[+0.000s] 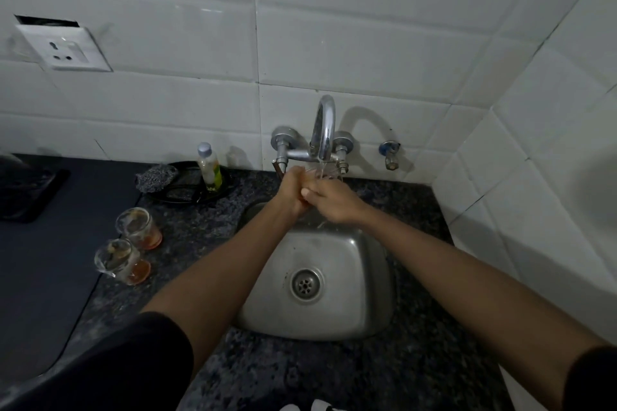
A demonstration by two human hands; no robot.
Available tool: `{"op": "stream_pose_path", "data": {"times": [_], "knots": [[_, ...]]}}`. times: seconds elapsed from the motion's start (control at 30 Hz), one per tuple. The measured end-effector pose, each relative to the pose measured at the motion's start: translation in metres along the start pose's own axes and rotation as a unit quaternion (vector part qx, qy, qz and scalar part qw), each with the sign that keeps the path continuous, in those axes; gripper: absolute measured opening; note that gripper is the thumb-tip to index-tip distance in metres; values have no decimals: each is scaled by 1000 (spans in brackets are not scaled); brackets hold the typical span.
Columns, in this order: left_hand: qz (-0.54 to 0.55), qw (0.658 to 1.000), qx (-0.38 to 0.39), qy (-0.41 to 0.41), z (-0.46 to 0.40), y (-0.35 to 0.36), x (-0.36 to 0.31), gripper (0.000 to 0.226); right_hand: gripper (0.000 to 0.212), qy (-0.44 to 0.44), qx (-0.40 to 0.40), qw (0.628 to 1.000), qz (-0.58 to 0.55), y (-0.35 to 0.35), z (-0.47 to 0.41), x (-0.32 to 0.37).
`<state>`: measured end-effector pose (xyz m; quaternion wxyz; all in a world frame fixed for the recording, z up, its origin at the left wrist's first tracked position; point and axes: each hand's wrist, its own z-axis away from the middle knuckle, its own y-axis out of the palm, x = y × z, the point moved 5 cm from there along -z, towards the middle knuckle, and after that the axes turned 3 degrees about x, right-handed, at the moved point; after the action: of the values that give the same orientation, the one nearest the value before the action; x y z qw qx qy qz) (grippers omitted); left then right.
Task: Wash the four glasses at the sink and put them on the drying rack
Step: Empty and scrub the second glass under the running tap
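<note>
Both hands meet under the running tap [323,130]: the left hand [293,188] is curled around a clear glass [322,173] lying beyond its knuckles in the stream, and the right hand [329,200] presses against it, fingers closed. Its axis cannot be told. Two dirty glasses [130,245] wait well left of the left hand, nearer that arm, beside the sink [334,317]. No drying rack shows.

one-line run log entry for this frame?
phase: rinsing | both hands on glass under running tap | two dirty glasses on counter | rack: not visible
</note>
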<state>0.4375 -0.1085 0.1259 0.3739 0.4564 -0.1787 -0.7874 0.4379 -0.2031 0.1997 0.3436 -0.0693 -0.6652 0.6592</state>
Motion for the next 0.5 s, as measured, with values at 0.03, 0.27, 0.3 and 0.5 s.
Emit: {"op": "stream_pose_path", "data": {"times": [0.03, 0.27, 0.3, 0.5], "knots": [[-2, 1000, -1, -5, 3, 0, 0, 42, 28, -9, -2, 1000, 23, -1, -1, 2], [-5, 1000, -9, 12, 1, -3, -7, 39, 30, -33, 17, 998, 55, 1, 9, 4], [0, 1000, -10, 25, 1, -3, -6, 40, 33, -25, 6, 999, 22, 1, 7, 9], [-30, 999, 21, -21, 6, -4, -6, 36, 28, -30, 20, 985, 170, -1, 8, 0]]}}
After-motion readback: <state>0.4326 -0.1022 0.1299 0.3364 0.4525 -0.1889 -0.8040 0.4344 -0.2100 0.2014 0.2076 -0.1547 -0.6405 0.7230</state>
